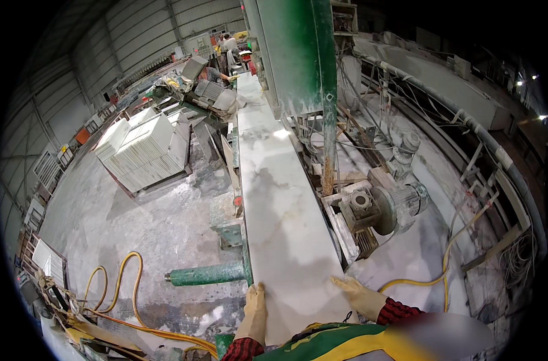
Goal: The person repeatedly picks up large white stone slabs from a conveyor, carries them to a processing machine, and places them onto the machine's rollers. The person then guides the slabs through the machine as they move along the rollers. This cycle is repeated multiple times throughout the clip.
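A long white stone slab [292,240] with grey, cloudy patches lies on a narrow machine bed and runs away from my body. My left hand [254,313], in a cream work glove, holds its left edge near the close end. Across from it, my right hand [359,296], gloved the same way, grips the right edge with the thumb side toward the top face. The fingers under the edges are hidden. Further along, the slab passes beside a tall green machine housing [298,54].
Stacked white slabs [147,147] stand at the left. A green cylinder [207,274] juts out from the bed's left side. Yellow hoses [132,289] curl over the floor. A motor [394,207] sits at the right. Another person [212,74] reaches toward the bed's far end.
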Available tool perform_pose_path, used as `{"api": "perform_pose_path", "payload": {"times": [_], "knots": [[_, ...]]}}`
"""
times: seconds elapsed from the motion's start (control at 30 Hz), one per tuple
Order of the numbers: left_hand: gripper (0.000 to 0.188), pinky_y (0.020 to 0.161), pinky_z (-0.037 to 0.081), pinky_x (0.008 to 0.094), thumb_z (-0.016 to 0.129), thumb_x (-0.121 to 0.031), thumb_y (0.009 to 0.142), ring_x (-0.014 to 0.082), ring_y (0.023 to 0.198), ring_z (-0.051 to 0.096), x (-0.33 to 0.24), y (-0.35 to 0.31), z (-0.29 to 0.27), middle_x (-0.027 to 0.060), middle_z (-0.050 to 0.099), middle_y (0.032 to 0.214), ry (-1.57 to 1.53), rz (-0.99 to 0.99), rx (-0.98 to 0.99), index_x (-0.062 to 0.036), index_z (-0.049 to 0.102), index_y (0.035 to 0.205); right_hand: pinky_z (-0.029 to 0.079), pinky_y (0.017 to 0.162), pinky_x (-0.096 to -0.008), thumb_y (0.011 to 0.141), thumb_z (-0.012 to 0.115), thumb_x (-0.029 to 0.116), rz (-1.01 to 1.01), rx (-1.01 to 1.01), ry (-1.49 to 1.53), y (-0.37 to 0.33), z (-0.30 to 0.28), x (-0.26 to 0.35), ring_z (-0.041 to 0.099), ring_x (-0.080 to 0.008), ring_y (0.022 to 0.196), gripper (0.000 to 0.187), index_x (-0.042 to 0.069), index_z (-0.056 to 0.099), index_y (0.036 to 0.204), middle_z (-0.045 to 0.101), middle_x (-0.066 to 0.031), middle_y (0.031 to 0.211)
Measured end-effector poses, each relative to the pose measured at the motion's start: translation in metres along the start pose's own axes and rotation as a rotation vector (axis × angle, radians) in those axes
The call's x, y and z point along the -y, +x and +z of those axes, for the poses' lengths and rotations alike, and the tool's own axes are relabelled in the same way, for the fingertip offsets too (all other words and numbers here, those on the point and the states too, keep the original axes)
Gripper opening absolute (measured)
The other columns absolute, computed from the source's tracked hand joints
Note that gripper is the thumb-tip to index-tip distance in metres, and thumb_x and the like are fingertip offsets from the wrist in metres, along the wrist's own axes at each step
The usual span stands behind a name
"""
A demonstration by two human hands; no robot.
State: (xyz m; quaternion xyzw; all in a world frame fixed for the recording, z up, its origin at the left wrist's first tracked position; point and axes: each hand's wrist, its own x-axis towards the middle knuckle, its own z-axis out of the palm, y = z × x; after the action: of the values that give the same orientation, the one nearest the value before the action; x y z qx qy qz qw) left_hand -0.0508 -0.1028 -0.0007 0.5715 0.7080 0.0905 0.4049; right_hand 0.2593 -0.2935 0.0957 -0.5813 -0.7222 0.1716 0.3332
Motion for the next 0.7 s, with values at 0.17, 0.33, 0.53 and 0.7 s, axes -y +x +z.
{"api": "perform_pose_path", "payload": {"times": [0.17,0.33,0.53,0.7], "knots": [[0.082,0.121,0.042,0.0459,0.041,-0.075,0.105,0.0403,0.146,0.052,-0.027,-0.012,-0.016,0.0124,0.048,0.166,-0.037,-0.105,0.101,-0.0192,0.04,0.165,0.042,0.121,-0.0463,0.101,0.057,-0.003,0.225,0.071,0.27,0.014,-0.01,0.018,0.055,-0.0396,0.138,0.056,0.002,0.048,0.156,0.057,-0.0247,0.149],[0.081,0.118,0.045,0.0467,0.044,-0.074,0.105,0.0402,0.14,0.058,-0.026,-0.01,-0.006,0.0164,0.055,0.158,-0.057,-0.133,0.015,-0.0207,0.041,0.165,0.027,0.132,-0.0456,0.097,0.051,-0.003,0.334,0.326,0.238,0.016,-0.03,0.026,0.031,-0.042,0.158,0.079,0.007,0.025,0.171,0.033,-0.0227,0.17],[0.078,0.115,0.047,0.0465,0.052,-0.071,0.103,0.0386,0.135,0.062,0.001,0.012,0.01,0.0175,0.068,0.143,-0.113,0.058,-0.111,-0.0177,0.049,0.16,0.03,0.13,-0.0455,0.095,0.048,-0.004,0.213,0.238,0.061,0.001,-0.011,0.001,0.036,-0.0432,0.155,0.077,0.005,0.028,0.17,0.035,-0.0239,0.17],[0.065,0.111,0.049,0.0459,0.056,-0.058,0.104,0.0347,0.128,0.066,-0.045,-0.036,-0.036,0.0166,0.07,0.138,-0.27,0.032,0.066,-0.0094,0.062,0.147,0.042,0.12,-0.0459,0.098,0.048,-0.002,0.189,0.203,-0.04,-0.017,-0.009,-0.014,0.052,-0.0434,0.139,0.069,0.003,0.035,0.166,0.047,-0.0271,0.158]]}}
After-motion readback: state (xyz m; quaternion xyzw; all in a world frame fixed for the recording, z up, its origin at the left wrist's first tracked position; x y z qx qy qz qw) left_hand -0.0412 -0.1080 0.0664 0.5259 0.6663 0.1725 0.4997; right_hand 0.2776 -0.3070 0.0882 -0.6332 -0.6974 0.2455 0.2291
